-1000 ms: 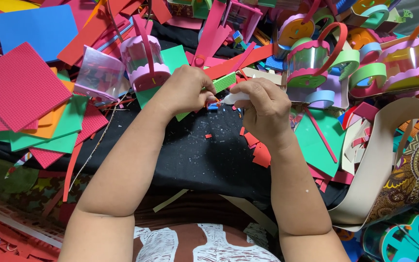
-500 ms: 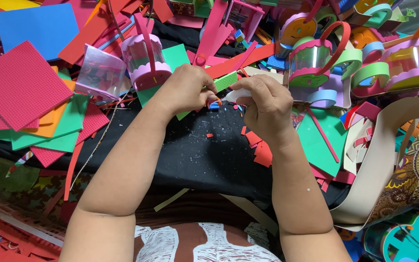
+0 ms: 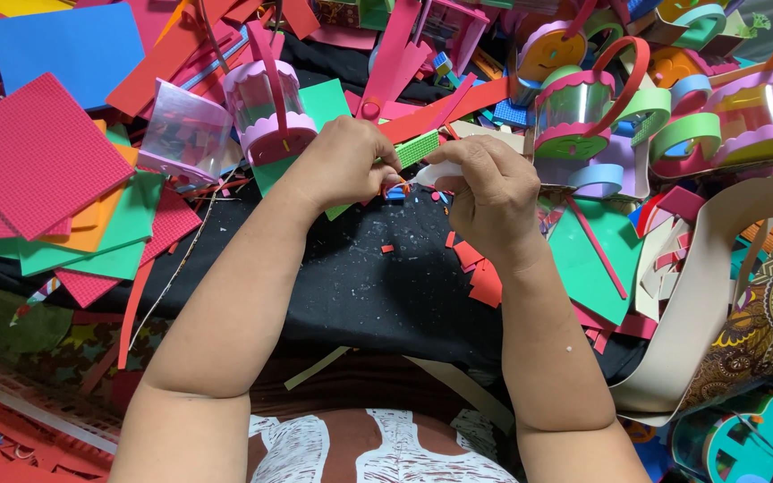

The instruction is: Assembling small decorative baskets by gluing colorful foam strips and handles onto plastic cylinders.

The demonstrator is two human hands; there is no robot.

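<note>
Both hands stay nearly unmoved mid-worktop, left hand (image 3: pixel 346 165) and right hand (image 3: pixel 485 192) together pinching a small white piece (image 3: pixel 431 173) over black cloth (image 3: pixel 360 286).

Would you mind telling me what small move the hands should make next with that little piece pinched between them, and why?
Probably press the small blue piece together at the fingertips: the left hand and right hand meet over it above the black cloth, both grips closed, with a white strip in the right hand.
</note>
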